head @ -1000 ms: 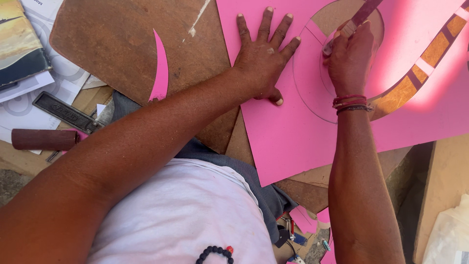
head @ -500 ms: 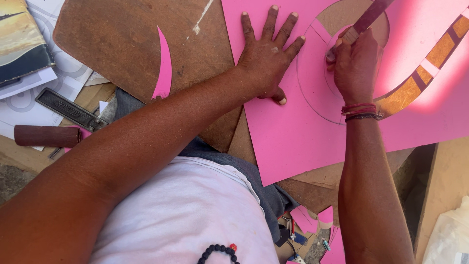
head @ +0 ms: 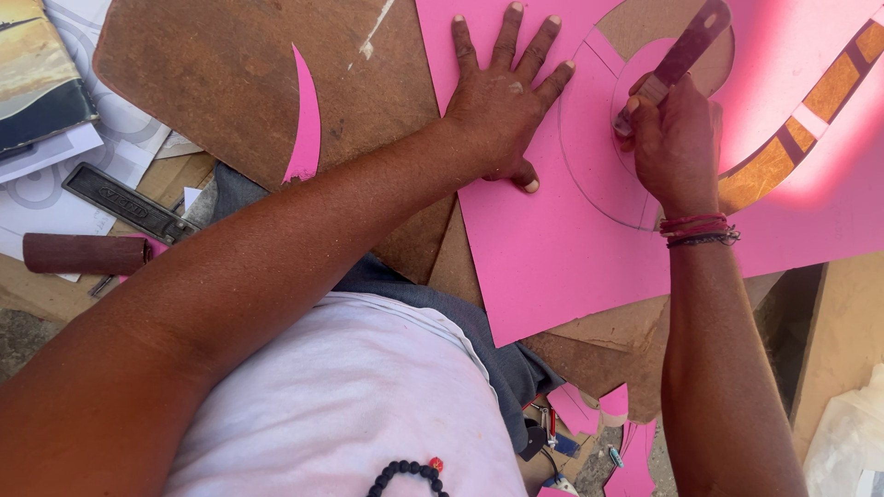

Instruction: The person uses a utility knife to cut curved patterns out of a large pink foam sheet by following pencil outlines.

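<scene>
A large pink sheet lies on a brown board. My left hand presses flat on the sheet with its fingers spread. My right hand grips a knife with a dark reddish handle, its blade end down on the sheet beside a curved cut line. A ring-shaped piece is partly cut out of the pink sheet, and the board shows through the round hole behind the knife. Cord bracelets sit on my right wrist.
A curved pink offcut lies on the board at left. A dark metal bar, a brown cylinder and papers sit further left. Pink scraps lie below the board's edge. A curved slot crosses the sheet at right.
The view has shifted slightly. My right hand with the knife has moved a little along the curved cut. My left hand stays pressed on the sheet.
</scene>
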